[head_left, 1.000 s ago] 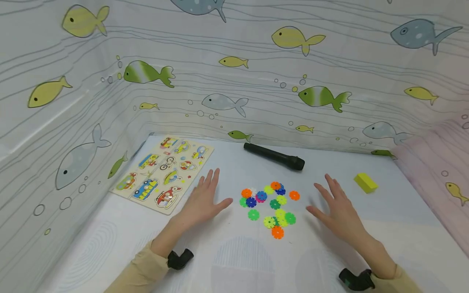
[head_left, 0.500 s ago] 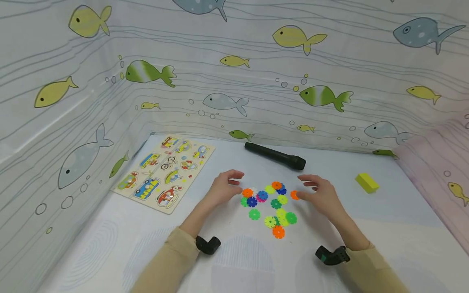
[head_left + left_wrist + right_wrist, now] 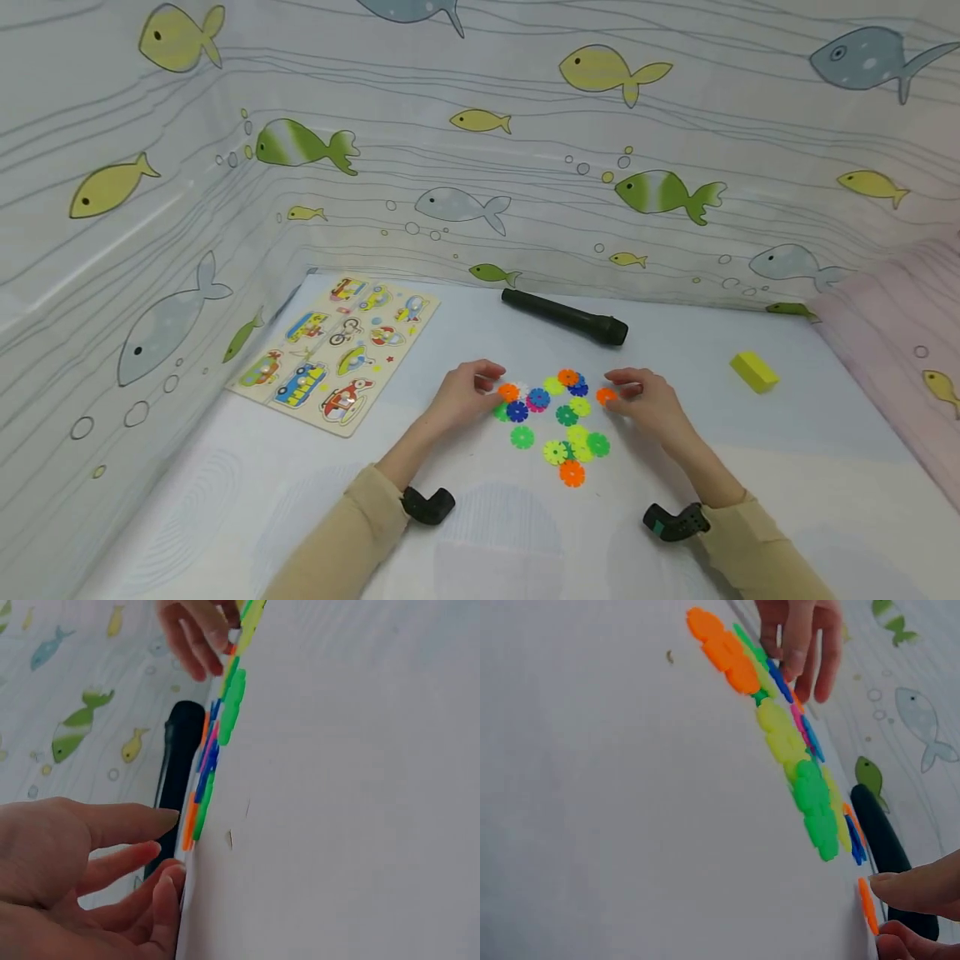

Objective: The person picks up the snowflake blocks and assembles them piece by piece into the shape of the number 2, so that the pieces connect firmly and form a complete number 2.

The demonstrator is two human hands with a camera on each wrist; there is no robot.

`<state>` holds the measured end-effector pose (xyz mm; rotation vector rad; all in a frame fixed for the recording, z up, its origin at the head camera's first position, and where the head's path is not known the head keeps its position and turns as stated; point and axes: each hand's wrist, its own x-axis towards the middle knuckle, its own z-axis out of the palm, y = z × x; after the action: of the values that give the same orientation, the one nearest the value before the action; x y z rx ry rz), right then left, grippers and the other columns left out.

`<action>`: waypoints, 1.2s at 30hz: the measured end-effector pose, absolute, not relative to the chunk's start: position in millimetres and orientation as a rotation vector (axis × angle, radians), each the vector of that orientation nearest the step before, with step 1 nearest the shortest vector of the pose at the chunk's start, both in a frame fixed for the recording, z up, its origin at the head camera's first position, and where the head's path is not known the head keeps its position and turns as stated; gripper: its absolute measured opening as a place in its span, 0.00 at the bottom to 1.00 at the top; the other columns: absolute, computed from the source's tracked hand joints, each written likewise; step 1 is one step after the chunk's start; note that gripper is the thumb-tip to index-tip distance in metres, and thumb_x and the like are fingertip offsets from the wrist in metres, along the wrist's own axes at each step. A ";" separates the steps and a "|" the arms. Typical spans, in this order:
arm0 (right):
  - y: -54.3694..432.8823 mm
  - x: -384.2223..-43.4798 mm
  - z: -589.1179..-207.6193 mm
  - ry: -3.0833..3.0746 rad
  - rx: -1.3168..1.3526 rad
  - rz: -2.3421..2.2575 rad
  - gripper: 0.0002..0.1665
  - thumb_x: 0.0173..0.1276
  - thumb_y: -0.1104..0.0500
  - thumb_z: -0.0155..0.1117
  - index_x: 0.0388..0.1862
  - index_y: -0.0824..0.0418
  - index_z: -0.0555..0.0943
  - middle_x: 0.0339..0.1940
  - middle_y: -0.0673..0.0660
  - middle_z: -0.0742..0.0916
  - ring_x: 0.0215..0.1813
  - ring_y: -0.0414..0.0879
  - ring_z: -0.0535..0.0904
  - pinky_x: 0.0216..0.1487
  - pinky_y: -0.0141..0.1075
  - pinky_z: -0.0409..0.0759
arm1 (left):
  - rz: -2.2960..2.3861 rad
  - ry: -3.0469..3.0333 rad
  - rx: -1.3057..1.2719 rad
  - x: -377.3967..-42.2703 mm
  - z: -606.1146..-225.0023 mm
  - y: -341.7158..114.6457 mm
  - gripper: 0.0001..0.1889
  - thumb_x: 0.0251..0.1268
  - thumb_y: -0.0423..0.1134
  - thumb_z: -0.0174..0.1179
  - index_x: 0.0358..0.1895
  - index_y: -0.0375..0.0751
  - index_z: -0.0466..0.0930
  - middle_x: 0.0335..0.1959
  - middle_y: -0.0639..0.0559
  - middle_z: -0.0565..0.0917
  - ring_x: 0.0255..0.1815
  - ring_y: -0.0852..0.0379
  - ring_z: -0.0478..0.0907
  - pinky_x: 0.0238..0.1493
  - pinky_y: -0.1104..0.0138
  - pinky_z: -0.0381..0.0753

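Observation:
Several notched plastic discs in orange, yellow, green, blue and pink lie in a loose cluster on the table. My left hand [image 3: 467,395] is at the cluster's left side, its thumb and loosely bent fingers apart beside an orange disc [image 3: 508,392]. In the left wrist view a gap shows between that thumb [image 3: 154,823] and the fingers. At the right side, my right hand [image 3: 647,405] has its thumb and fingers spread around another orange disc [image 3: 605,397]. The right wrist view shows this disc [image 3: 868,906] lying just at the thumb and fingertips.
A black microphone [image 3: 564,317] lies behind the discs. To the left is a wooden vehicle puzzle board [image 3: 330,358], and a yellow block [image 3: 754,372] sits at the right. Fish-printed sheeting [image 3: 390,158] walls the table's back and sides. Each wrist wears a black camera [image 3: 428,506].
Both hands have moved inward from wide apart to the two sides of the disc cluster. Their outstretched fingers have bent inward. The discs have stayed in place.

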<state>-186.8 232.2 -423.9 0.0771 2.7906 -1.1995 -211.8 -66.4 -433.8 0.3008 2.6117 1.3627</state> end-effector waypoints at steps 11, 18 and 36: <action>232.6 -186.2 -437.9 2.971 -0.126 -1.069 0.17 0.67 0.63 0.68 0.53 0.68 0.82 0.44 0.62 0.81 0.46 0.55 0.78 0.49 0.47 0.79 | 1.228 2.721 0.338 -206.0 -432.3 -61.4 0.14 0.64 0.39 0.68 0.51 0.38 0.84 0.42 0.48 0.78 0.41 0.54 0.72 0.46 0.64 0.76; 231.8 -185.6 -438.7 2.981 -0.138 -1.034 0.14 0.66 0.63 0.69 0.49 0.68 0.81 0.43 0.62 0.80 0.45 0.55 0.76 0.49 0.47 0.79 | 1.211 2.744 0.392 -206.5 -433.3 -62.2 0.11 0.63 0.39 0.68 0.47 0.40 0.84 0.40 0.47 0.77 0.39 0.54 0.71 0.44 0.65 0.74; 231.9 -184.9 -437.2 2.990 -0.130 -1.017 0.15 0.65 0.61 0.71 0.49 0.61 0.81 0.37 0.57 0.84 0.39 0.50 0.74 0.41 0.38 0.76 | 1.353 2.649 0.400 -207.9 -437.2 -61.4 0.06 0.66 0.38 0.65 0.42 0.43 0.81 0.35 0.53 0.83 0.36 0.57 0.76 0.42 0.67 0.79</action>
<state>-184.9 231.9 -437.2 -0.1298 2.9903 -1.0172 -207.9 -61.4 -437.2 0.4003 2.6488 1.3535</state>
